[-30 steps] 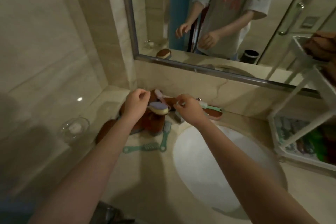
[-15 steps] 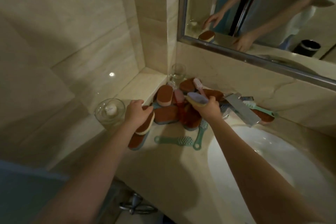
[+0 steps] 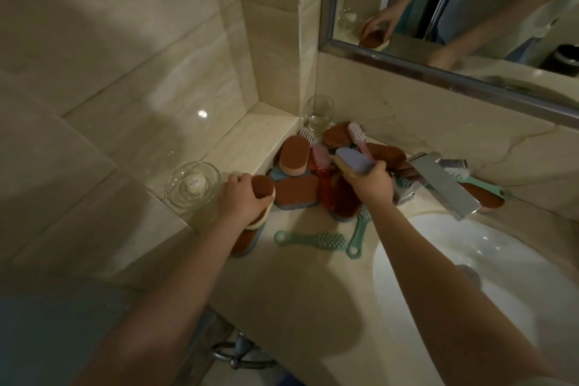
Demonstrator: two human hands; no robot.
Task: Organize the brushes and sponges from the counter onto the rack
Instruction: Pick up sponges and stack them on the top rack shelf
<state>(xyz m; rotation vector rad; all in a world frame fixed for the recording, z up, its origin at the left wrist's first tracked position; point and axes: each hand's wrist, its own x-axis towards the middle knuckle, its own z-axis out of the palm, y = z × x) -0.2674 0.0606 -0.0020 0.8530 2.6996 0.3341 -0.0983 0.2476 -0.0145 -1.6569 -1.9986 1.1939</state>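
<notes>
Left hand [image 3: 242, 201]: you are clutching a brown sponge [image 3: 263, 186].
Right hand [image 3: 372, 184]: you are gripping a purple sponge [image 3: 353, 160].
Pile [image 3: 296, 192]: lying between both grips.
Bowl [image 3: 171, 189]: sitting beside your left grip.

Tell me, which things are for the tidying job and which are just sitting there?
For the job:
brown sponge, held in the left hand
purple sponge, held in the right hand
sponge pile
green brushes
pink brush

Just sitting there:
drinking glass
glass bowl
tap
sink
</notes>
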